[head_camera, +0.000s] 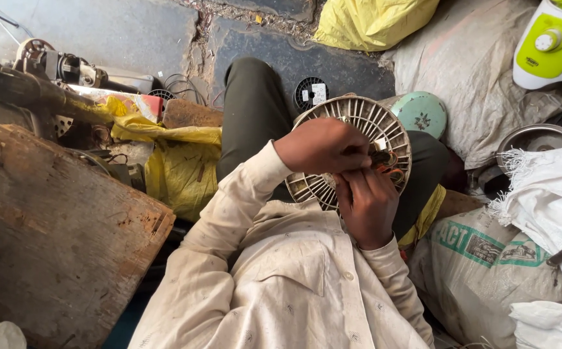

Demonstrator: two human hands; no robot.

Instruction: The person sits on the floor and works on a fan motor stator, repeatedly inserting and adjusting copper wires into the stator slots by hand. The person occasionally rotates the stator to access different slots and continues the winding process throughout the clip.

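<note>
A round beige slotted fan housing (365, 119) rests on my lap, its centre showing copper-coloured windings and orange wires (389, 167). My left hand (319, 145) lies across the middle of the housing, fingers curled and pinching something small at the winding area. My right hand (368, 203) comes up from below, fingers closed around the wires at the housing's centre-right. Both hands meet at the same spot, and what exactly sits between the fingers is hidden.
A worn wooden board (61, 232) is at my left, with a yellow bag (177, 161) beside it. Sacks (481, 271) pile at the right. A black wire spool (310, 94), a teal lid (423, 113), a metal bowl (536, 139) and a green-white appliance (549, 42) lie beyond.
</note>
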